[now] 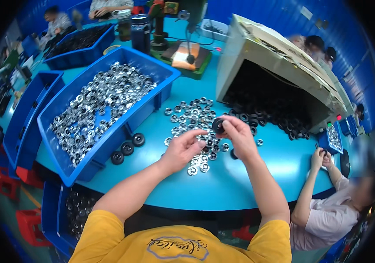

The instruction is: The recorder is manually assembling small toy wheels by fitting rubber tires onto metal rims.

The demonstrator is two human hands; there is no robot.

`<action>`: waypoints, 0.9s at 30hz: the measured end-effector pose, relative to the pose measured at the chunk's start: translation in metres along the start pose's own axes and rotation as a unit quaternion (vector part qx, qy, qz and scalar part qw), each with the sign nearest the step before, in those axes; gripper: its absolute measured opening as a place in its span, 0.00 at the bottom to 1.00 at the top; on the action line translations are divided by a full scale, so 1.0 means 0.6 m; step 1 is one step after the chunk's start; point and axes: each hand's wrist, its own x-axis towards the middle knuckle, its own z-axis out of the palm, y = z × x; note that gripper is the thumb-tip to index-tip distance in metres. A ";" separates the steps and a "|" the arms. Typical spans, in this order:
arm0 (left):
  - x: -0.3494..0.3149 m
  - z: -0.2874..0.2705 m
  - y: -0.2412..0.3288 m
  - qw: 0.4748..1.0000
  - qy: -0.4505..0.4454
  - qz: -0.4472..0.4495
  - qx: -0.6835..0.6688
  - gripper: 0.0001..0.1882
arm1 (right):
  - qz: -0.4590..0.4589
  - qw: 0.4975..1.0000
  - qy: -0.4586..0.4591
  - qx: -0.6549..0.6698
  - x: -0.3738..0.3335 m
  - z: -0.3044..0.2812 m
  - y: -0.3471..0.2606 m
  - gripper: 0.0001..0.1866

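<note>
My right hand [241, 136] is closed on a small black toy tyre [218, 126], held between thumb and fingers above the table. To its left, my left hand [181, 150] is half curled, with thumb and forefinger apart and nothing visible between them. Below and around both hands lie loose silver wheel hubs [193, 170], spread on the turquoise table [170, 193]. More black tyres [290, 125] spill out of a pale box [230, 65] on the right. Three tyres sit left of my left hand, among them a front one [117, 158].
A large blue bin [161, 87] of silver hubs stands at the left. Behind it are another blue bin [69, 59] with dark parts, a dark bottle [140, 37] and a green-based press [196, 72]. At right, a co-worker's hands [321, 158] work near a small blue tray [326, 142].
</note>
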 end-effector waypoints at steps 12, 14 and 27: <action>0.001 -0.020 0.008 0.980 -0.017 -0.134 -0.149 0.12 | -0.160 0.893 0.212 -0.363 -0.066 -0.097 0.049 0.15; 0.002 -0.018 0.006 0.980 -0.019 -0.138 -0.143 0.13 | -0.144 0.805 0.250 -0.518 -0.077 -0.169 0.075 0.17; 0.000 -0.015 0.007 0.984 -0.004 -0.137 -0.113 0.13 | -0.040 0.823 0.249 -0.510 -0.090 -0.232 0.116 0.12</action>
